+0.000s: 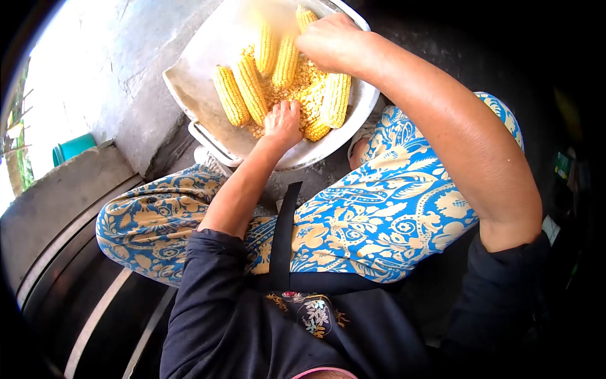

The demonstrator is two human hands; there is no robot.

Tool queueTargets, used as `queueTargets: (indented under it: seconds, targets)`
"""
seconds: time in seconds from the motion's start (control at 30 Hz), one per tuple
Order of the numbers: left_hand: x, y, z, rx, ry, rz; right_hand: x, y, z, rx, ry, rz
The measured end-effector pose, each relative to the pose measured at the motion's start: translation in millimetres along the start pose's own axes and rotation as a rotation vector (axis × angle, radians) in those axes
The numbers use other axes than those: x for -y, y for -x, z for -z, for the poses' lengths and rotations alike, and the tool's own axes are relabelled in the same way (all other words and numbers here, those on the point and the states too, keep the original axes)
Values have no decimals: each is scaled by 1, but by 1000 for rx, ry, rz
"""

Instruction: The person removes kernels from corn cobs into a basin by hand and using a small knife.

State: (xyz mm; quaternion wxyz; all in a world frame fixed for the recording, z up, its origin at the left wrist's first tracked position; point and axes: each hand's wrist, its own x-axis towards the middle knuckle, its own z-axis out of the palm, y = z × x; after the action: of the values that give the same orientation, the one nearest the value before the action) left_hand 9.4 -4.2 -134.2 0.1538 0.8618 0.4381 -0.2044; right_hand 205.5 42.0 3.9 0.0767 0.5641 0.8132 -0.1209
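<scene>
A wide white basin [331, 146] holds loose yellow corn kernels [278, 91] and several corn cobs with kernels on them. My left hand [284, 123] is down among the kernels near the basin's close side, its fingers curled and the tips hidden. Beside it lie a cob [231, 96] and a second cob [250, 88] on the left. My right hand [331, 41] is closed at the far right side, with a corn cob [306, 18] sticking out past its fingers. Below it, another cob [337, 100] rests against the right wall.
The basin stands on the dark floor between my legs, which are in blue patterned trousers [385, 196]. A concrete ledge [69, 183] runs along the left, with a green container [72, 148] behind it. A black strap [286, 234] hangs at my waist.
</scene>
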Motion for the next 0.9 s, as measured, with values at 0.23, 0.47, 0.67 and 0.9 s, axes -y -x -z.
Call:
queueTargets:
  seconds: [0.23,0.47,0.67,0.9]
  targets:
    - [8,10,-12,-65,-2,-85,1,-4,-5,6,32,-38]
    - [10,-9,6,179,1,37,1,0,-1,-37,-16,3]
    - [10,-2,3,161,6,12,-1,-5,-2,-80,5,55]
    - [5,-5,-2,174,-51,60,10,1,-6,-120,5,32]
